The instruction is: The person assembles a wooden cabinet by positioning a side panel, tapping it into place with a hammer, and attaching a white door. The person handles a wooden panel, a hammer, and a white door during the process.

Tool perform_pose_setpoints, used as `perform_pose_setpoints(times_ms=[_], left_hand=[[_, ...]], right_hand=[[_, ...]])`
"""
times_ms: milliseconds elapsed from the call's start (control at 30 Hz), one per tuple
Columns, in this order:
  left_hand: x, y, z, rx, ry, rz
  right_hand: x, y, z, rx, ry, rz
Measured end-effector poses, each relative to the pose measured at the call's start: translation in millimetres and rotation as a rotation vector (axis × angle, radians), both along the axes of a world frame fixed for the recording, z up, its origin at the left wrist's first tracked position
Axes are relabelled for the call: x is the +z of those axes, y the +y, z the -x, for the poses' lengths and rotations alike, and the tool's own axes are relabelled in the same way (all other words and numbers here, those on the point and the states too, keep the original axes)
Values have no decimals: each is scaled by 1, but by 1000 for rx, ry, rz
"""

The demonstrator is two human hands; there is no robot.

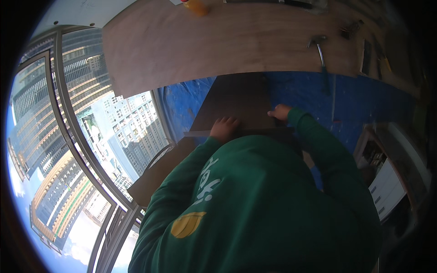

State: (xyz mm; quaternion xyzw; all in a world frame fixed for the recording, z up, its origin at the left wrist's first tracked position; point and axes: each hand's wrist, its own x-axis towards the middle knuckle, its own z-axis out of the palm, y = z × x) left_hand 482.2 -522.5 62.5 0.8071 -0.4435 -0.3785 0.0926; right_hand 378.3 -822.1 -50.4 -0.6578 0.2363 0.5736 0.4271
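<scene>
In front of my body is a dark brown board (pixel 243 102), with its near edge close to my waist and its far end by the brown-covered surface. My left hand (pixel 224 128) is closed over the near edge, left of the middle, with its fingers bent onto the board's face and the thumb hidden. At the right edge, my right hand (pixel 280 112) is curled up, thumb side toward the board; it appears to grip that edge. The undersides of both hands are hidden.
A brown-covered work surface (pixel 218 45) spans the far side, bearing a claw hammer (pixel 321 54) and several dim tools at right. Blue sheeting (pixel 300 91) lies below. Tall windows (pixel 63 113) line the left. A cabinet with white drawers (pixel 387 189) stands at right.
</scene>
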Motion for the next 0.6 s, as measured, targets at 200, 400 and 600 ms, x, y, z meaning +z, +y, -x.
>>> perform_pose_setpoints(times_ms=[200, 400, 600], left_hand=[[-19, 14, 11, -15, -12, 14], [17, 28, -25, 72, 223, 54], [-69, 127, -98, 836, 453, -37]], right_hand=[[-5, 5, -4, -544, 348, -189], [25, 20, -13, -536, 340, -111], [-21, 40, 2, -603, 452, 3]])
